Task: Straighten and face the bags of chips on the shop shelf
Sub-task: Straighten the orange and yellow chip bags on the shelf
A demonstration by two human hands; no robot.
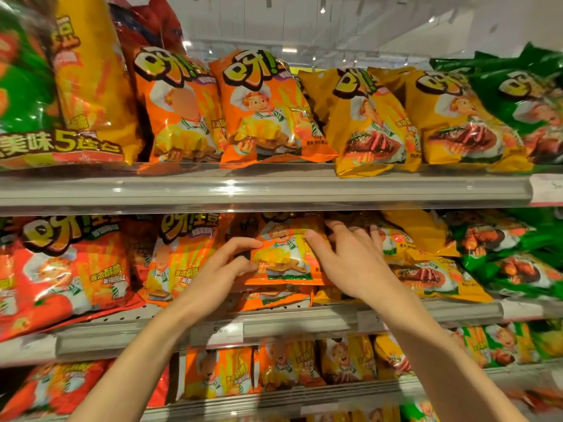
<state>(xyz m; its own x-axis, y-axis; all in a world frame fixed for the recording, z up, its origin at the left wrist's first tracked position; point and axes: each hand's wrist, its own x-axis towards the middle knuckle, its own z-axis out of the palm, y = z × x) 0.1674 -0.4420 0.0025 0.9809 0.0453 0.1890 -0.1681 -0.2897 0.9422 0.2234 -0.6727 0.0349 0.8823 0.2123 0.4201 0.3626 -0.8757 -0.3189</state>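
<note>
Your left hand [227, 263] reaches up to the middle shelf [304, 322] and pinches the left edge of an orange chip bag [286, 254], thumb and curled fingers closed on its side seam. That bag sits between your two hands, upright and face out, printed with a cartoon chef, and it rests on top of another orange bag [274, 295] lying flatter beneath it near the shelf's front lip. Your right hand [350, 257] holds the bag's right side, the thumb pressed across the front of the pack while the other fingers reach behind it toward the yellow bags; how far they wrap you cannot tell from here. On this same shelf, going left to right, you have a red tomato bag [61, 269] leaning forward, an orange bag [179, 257] standing beside it, the one you hold, then yellow steak-picture bags [426, 275] tilted and overlapping, and green bags [511, 263] piled at the far right. A price tag [225, 332] sits in the shelf rail just below your left wrist. The top shelf [274, 190] carries a big green multipack [27, 95], a tall yellow bag [91, 77], two orange bags [225, 108], two yellow ones [411, 120] and a green one [524, 95]. The lower shelf [289, 397] holds smaller orange and yellow packs [292, 367] standing in a row.
</note>
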